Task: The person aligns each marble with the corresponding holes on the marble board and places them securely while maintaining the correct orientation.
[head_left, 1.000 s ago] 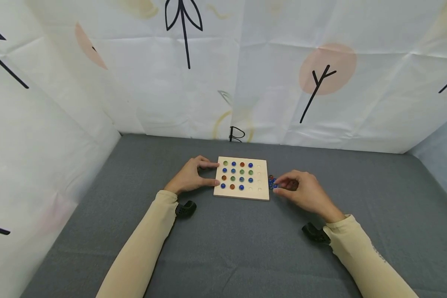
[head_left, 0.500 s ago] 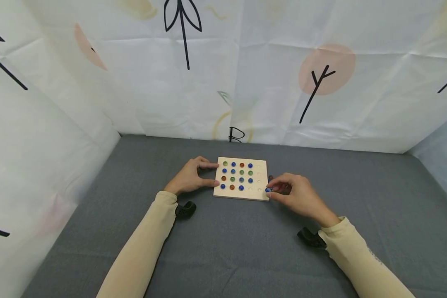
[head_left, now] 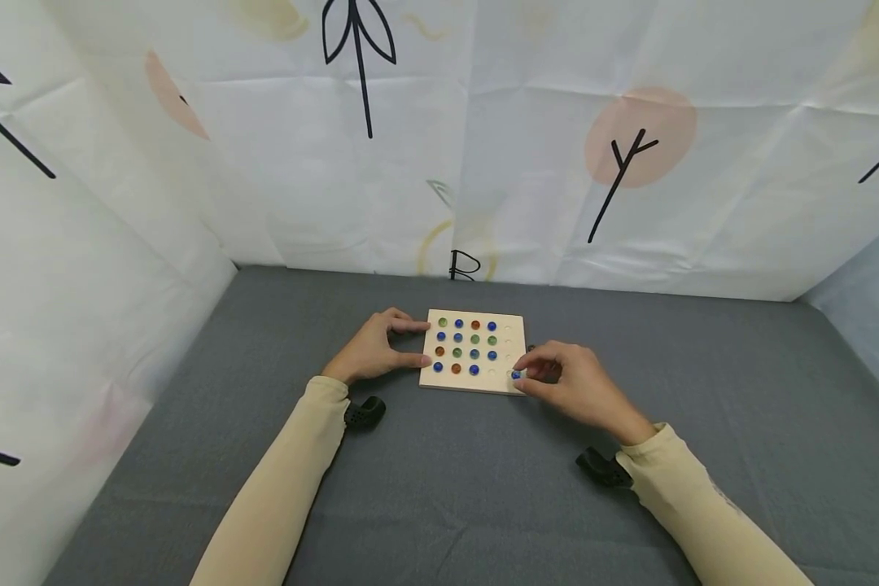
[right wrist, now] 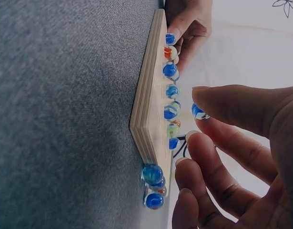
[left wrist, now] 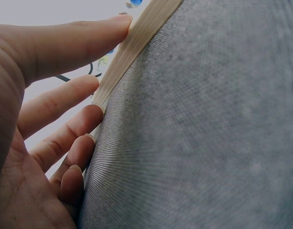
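A pale wooden board (head_left: 483,379) with rows of round hollows lies on the grey cloth. Blue, green and orange-red glass marbles fill most hollows, while the right-hand column shows bare ones. At the board's left edge, my left hand (head_left: 369,348) rests its thumb and index fingertips, the fingers fairly straight. In the left wrist view the thumb (left wrist: 79,45) touches the upper rim. My right hand (head_left: 575,378) pinches a blue marble (right wrist: 198,112) between thumb and index finger. That marble is above the board's near right corner, apart from the wood in the right wrist view.
Several loose marbles (right wrist: 153,175) lie on the cloth (head_left: 425,480) against the board's right edge, mostly hidden behind my right hand in the head view. A white printed sheet (head_left: 527,163) hangs behind the table and along its left side.
My right hand has moved left from the loose marbles, bringing a blue marble over the board's near right corner. The left hand and the board have stayed in place.
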Demonstrator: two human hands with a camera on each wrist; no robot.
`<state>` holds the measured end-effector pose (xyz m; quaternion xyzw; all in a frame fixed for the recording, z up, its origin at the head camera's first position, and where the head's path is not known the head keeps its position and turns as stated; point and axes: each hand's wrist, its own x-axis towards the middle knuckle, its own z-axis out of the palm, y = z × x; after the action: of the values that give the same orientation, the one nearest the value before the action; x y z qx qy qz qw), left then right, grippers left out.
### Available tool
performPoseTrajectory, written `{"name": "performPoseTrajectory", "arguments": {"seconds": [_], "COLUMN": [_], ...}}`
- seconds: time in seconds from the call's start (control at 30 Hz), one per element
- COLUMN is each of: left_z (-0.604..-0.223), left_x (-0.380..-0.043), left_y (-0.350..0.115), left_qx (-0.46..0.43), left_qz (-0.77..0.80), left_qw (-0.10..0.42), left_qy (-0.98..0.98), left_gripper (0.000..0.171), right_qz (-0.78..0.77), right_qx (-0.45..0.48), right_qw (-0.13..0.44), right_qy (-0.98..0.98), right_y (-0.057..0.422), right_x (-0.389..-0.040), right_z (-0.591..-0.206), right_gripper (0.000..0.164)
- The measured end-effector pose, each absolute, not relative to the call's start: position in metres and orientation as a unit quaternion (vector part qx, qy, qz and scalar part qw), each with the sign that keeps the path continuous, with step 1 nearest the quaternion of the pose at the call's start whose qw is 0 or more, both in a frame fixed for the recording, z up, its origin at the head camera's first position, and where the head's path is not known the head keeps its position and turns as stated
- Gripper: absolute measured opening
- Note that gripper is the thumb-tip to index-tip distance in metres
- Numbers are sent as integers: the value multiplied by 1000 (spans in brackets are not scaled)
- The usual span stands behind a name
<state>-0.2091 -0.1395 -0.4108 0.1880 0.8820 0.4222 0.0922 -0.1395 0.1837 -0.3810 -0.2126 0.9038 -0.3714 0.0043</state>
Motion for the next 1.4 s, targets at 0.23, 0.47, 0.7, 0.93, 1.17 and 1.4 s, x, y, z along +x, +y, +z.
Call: {"name": "performPoseTrajectory", "arguments": {"seconds": [0.23,0.47,0.7,0.93,1.17,1.4], "left_z": [-412,-411,-411,-411,-410,-410], "left_x": [-209,-209,-210,-209,-209,-208], "left_y": [-140,-140,-139,-139,-139,-140], "left_qx": [185,183,181,178,180,181], "left_qz": [421,414,415,416,420,419], "left_qw": [91,90,90,91,90,88], "left_qy": [883,887,887,887,885,885], "left_gripper": [61,61,61,61,60,60], "right_qz": [-375,-378,-376,-373,-372,-373], "right_qx": [-217,-223,-229,-227,-227,-226], "right_qw": [12,18,28,27,28,29], "right_qy": [901,898,897,899,900,899], "right_y": [175,165,159,156,155,154], "right_x": [-146,-152,-156,-157,-158,-158], "right_z": [-383,-382,-382,-385,-384,-384], "right_gripper": [15,14,13,12,11,12]}}
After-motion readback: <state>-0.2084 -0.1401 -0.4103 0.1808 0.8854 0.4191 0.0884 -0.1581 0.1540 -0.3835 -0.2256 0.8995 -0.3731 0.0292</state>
